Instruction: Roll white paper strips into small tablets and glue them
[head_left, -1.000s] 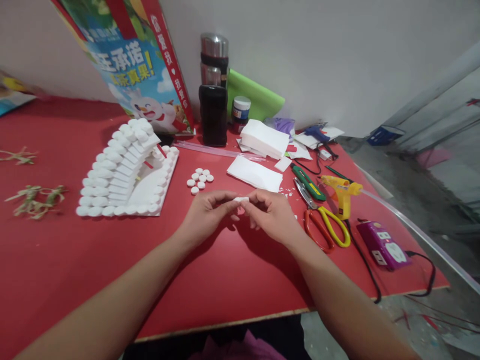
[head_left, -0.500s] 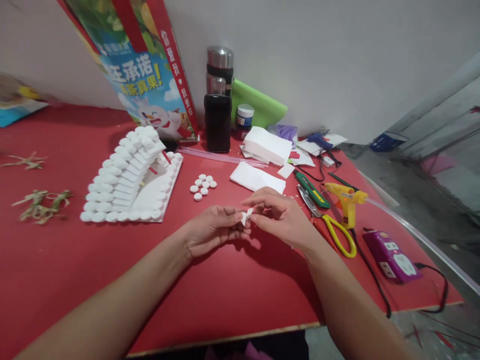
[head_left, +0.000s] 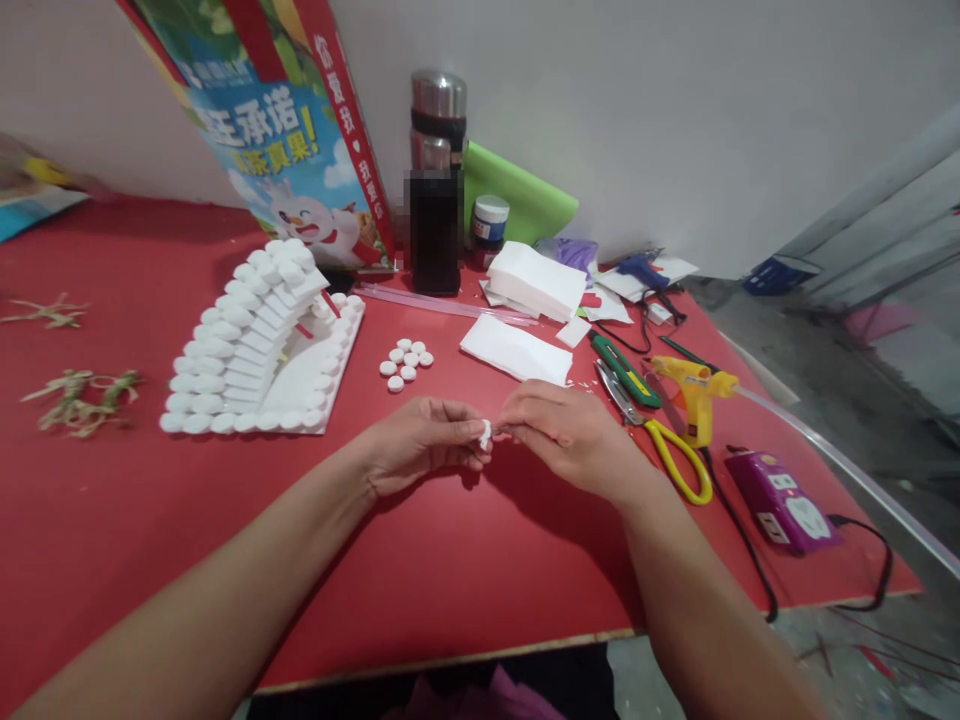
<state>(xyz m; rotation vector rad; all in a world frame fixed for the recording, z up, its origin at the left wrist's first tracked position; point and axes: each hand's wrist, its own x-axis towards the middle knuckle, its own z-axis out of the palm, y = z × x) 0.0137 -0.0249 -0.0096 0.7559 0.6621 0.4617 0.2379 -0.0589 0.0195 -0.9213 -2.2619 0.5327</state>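
My left hand [head_left: 427,445] is closed, pinching a small crumpled white piece [head_left: 486,434] that looks like paper or tissue between thumb and fingers. Just to its right, my right hand [head_left: 562,435] has its fingers pressed together, tips close against the white piece; whether anything is between them is hidden. Beyond my hands lie several round white discs [head_left: 407,364] in a cluster and a folded white sheet [head_left: 516,350]. Left of them stands a white stepped model [head_left: 259,350], edged with similar discs.
At right lie a green cutter [head_left: 624,370], yellow-handled scissors [head_left: 679,462], a yellow glue gun [head_left: 694,395] and a purple power strip [head_left: 784,505] with cables. A black phone [head_left: 436,235], thermos [head_left: 439,100] and printed bag [head_left: 300,150] stand behind. Straw figures [head_left: 82,400] lie left on the red table [head_left: 420,600].
The white piece has become more compact in my left fingers. My right fingertips have drawn slightly to the right, away from it. The view has tilted a little.
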